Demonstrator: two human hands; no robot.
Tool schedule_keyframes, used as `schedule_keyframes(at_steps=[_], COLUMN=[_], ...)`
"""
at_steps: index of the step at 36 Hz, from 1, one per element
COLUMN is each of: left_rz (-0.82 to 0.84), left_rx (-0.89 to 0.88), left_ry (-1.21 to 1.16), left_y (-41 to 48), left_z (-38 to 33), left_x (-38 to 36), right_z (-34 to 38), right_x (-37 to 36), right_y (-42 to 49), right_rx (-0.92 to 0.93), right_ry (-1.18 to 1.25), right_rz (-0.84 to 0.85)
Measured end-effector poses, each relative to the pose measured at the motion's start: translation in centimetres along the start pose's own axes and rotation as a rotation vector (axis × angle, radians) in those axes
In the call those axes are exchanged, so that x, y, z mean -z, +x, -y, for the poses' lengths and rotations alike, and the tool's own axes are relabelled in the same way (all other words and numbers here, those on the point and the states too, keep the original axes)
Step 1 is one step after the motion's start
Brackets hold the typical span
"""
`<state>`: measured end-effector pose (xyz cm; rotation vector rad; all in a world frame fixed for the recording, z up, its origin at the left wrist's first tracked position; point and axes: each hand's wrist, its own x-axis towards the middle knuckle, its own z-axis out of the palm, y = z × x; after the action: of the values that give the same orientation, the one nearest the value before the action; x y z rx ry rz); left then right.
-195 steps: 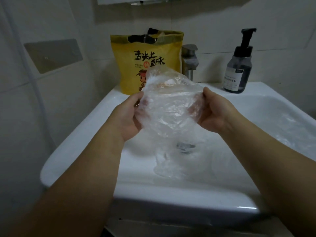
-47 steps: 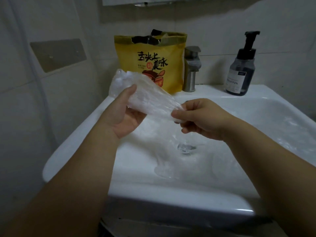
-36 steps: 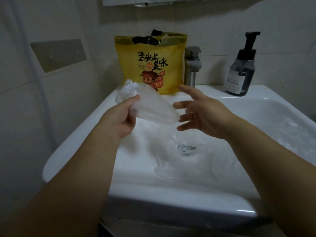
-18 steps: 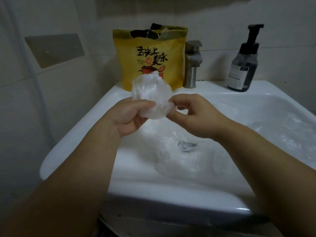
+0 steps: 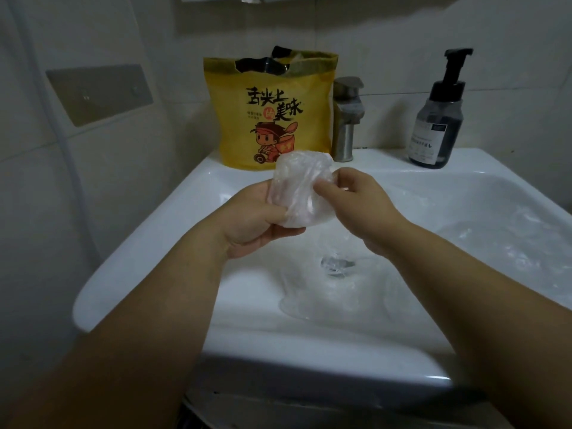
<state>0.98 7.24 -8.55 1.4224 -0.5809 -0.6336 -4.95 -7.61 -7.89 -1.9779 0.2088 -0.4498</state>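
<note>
Above a white sink [image 5: 148, 239], a person's left hand [image 5: 253, 218] cups a balled clear bag [image 5: 297, 196], grip curled round it, while the right hand [image 5: 365, 209] pinches its edge. Behind, on the sink's ledge, stand a yellow pouch [image 5: 272, 116], tap [image 5: 346, 119] and soap bottle [image 5: 436, 122].

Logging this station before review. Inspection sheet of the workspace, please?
surface: white sink, clear plastic film lying in its basin.
job's things: clear plastic wad, crumpled, held above the basin.
clutter: yellow snack bag, open-topped, and pump bottle on the back ledge.
grips: left hand holds the wad; right hand pinches its edge.
cables: nothing seen.
surroundings: faucet, tiled walls, grey wall plate, pale pipe on left wall.
</note>
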Motion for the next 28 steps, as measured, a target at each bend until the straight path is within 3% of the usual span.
schedule_keyframes(at_steps=[4, 7, 12, 17, 21, 25, 28], left_rz=[0.062, 0.093, 0.012, 0.109, -0.105, -0.312, -0.395], left_rx=[0.020, 0.050, 0.091, 0.090, 0.099, 0.042, -0.016], left_ry=[-0.011, 0.051, -0.080, -0.153, 0.123, -0.034, -0.060], left_y=[-0.1, -0.2, -0.2, -0.3, -0.2, 0.3, 0.6], left_z=[0.1, 0.2, -0.3, -0.4, 0.1, -0.2, -0.2], left_x=[0.1, 0.1, 0.3, -0.2, -1.3, -1.5, -1.2], right_z=[0.1, 0.2, 0.0, 0.3, 0.1, 0.1, 0.1], right_x=[0.4, 0.6, 1.0, 0.8, 0.4, 0.5, 0.2], right_y=[0.2, 0.1, 0.5, -0.2, -0.4, 0.1, -0.1], right_rx=[-0.262, -0.284, -0.199, -0.145, -0.084, -0.207, -0.295], right_ry=[0.373, 0.550, 0.381, 0.227, 0.126, 0.552, 0.667], right_rz=[0.137, 0.181, 0.072, 0.168, 0.200, 0.178, 0.326])
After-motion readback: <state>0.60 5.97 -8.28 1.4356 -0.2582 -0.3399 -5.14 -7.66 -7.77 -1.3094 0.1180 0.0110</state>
